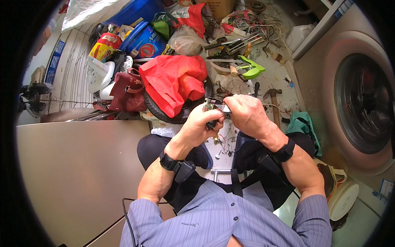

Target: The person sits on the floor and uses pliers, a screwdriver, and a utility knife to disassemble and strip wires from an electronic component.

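1. Both hands meet in front of the person's knees, above the floor. The left hand (201,123) is curled shut around a small dark-handled tool or part (212,123); only a bit of it shows below the fingers, so I cannot tell its kind.
2. The right hand (247,115) is closed too, its thumb and fingers pinching a small pale metal piece (224,108) that bridges the gap between the two hands. Both grips look tight, with nothing slack.
3. Judging from this, the work is mid-way: the small piece is held and being worked on, not yet set down. Small screws and wire bits (224,144) lie loose on the pale surface between the knees, which suggests parts are already taken off or waiting to go on; which of the two I cannot tell.
4. A hammer (275,105) lies on the floor just beyond the right hand, untouched. A green plastic tool (252,70) lies farther off among tangled wires.
5. Hidden or unclear: the fingers cover most of the held piece, so its shape and how the two parts join are not visible. The red bag (175,80) covers much of the black tyre (181,115) under it. The washing machine (362,103) at the right is cut off by the dark rim of the view, and the clutter at the top is too small to sort out.
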Tool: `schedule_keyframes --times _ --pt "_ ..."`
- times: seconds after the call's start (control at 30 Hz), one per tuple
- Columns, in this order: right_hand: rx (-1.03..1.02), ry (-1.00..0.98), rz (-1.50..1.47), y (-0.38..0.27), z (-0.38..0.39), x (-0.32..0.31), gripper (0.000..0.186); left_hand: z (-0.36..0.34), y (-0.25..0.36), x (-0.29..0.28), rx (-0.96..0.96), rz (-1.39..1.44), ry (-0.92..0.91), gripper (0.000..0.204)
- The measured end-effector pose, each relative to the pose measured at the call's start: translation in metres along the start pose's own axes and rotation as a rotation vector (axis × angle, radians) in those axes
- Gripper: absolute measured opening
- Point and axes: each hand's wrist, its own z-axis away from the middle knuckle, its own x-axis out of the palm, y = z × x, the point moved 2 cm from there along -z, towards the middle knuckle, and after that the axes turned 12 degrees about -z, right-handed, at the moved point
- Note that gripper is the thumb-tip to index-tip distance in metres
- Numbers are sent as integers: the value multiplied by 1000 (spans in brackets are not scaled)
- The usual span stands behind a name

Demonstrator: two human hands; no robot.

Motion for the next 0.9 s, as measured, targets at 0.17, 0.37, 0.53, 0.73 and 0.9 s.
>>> schedule_keyframes --times 0.17,0.37,0.53,0.73,0.9 --pt "-89 9 -3 2 1 5 13 5 2 2 -29 -51 -32 18" --pt "-146 -8 42 2 3 5 12 10 2 -4 -94 -143 -101 20" --pt "-173 22 86 3 3 9 11 14 0 -4 -81 -203 -70 20" --pt "-182 26 70 9 2 16 9 19 -2 -6 -71 -262 6 17" --pt "-170 7 32 18 0 15 22 13 -2 -4 -33 -248 -10 17"
